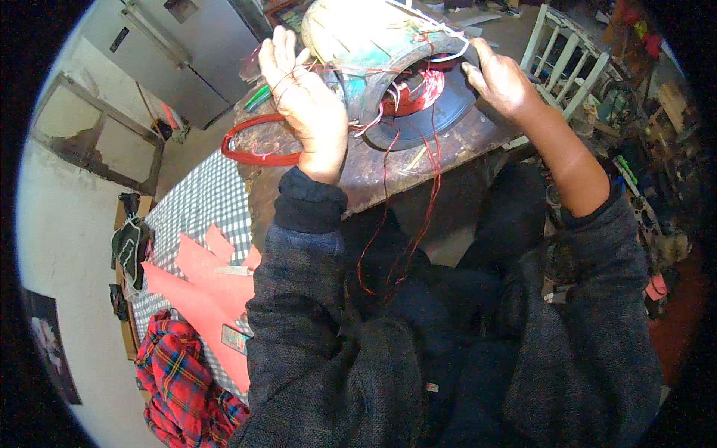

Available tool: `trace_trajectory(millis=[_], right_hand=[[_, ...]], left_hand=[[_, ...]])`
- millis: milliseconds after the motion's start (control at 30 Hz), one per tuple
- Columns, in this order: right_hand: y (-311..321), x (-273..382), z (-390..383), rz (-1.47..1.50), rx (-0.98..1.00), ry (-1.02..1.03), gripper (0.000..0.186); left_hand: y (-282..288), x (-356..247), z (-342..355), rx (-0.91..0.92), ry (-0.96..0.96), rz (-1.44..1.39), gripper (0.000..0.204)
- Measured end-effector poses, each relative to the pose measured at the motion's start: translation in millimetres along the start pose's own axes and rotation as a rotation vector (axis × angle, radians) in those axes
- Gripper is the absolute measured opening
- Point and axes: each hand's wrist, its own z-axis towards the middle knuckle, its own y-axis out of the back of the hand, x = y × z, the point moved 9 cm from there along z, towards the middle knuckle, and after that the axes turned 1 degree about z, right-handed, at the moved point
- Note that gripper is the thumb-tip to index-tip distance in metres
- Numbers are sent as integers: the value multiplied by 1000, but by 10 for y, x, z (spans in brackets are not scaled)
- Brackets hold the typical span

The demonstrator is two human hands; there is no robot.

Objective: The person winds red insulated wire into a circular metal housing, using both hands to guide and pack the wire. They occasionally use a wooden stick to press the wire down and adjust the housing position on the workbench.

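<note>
A worn motor housing [362, 41] with green paint patches lies on its side on the brown worktable [381, 181], its round opening toward me. Red winding wire [420, 97] is bunched inside the opening, and white leads [448, 56] run along the rim. My left hand [310, 108] rests against the housing's left side, fingers stretched upward, with a thin red wire across them. At the right rim, my right hand [504, 84] grips the housing with bent fingers. Loose red wires [431, 183] hang over the table edge. A black round dish [437, 123] sits beneath the opening.
A hank of red wire [263, 159] lies left of my left wrist. Pink sheets [198, 287] and a red plaid cloth [175, 373] lie on a checked tablecloth [198, 194]. A pale wooden chair [564, 60] stands at the right; a grey refrigerator [175, 56] stands far left.
</note>
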Motion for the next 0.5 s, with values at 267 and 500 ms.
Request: trace_trajectory(millis=[267,500], right_hand=[[66,150,-15,-47,-58,119,41],[9,83,0,57,25,3,46]], left_hand=[[278,421,-434,-81,597,-170,68],[348,-417,-874,272,673,187,102]])
